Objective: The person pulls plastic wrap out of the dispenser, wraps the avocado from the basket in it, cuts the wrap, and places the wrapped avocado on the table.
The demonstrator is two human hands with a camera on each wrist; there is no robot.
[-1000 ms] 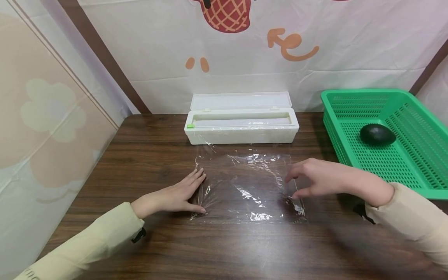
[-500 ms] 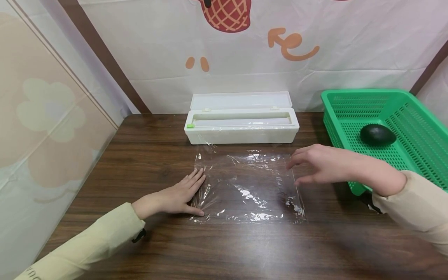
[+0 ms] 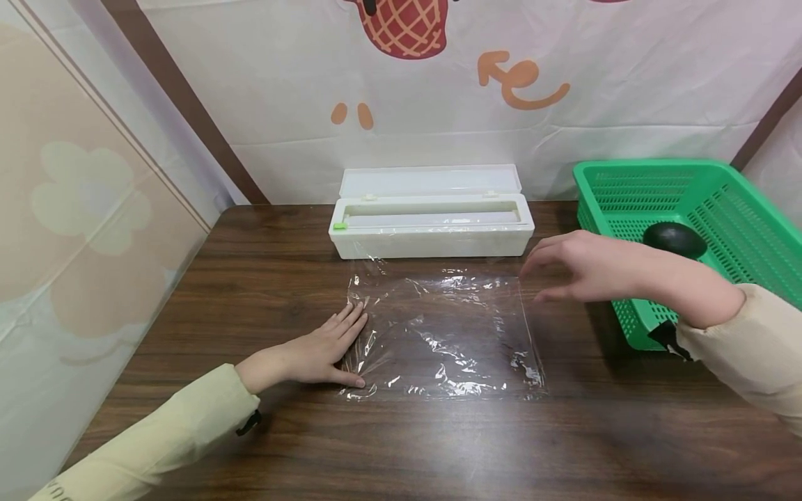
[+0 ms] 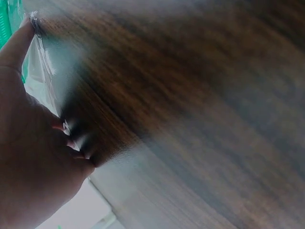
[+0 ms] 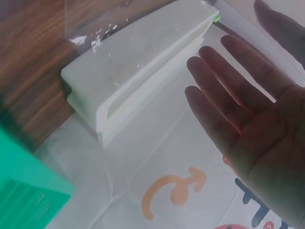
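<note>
A sheet of clear cling film [image 3: 407, 334] lies on the table, drawn out from a white cling film box [image 3: 432, 243] at the back. My left hand [image 3: 313, 353] rests on the film's left edge, fingers spread. In the left wrist view, the thumb of that hand [image 4: 33, 157] touches the crinkled film edge. Beside the film's upper right corner, my right hand [image 3: 595, 268] hovers holding nothing. The right wrist view shows its fingers [image 5: 217, 78] extended and apart from the box. The box lid [image 3: 432, 181] stands raised, and a green slider [image 3: 340, 226] sits at its left end.
On the right stands a green plastic basket [image 3: 651, 165] holding a dark, oval, avocado-like object [image 3: 675, 239], which the right arm partly covers. A printed cloth [image 3: 282, 83] hangs behind the brown wooden table [image 3: 401, 452].
My right hand has moved away from me along the film's right side, from its middle to the upper corner. The left hand stays in place, and the film lies as before.
</note>
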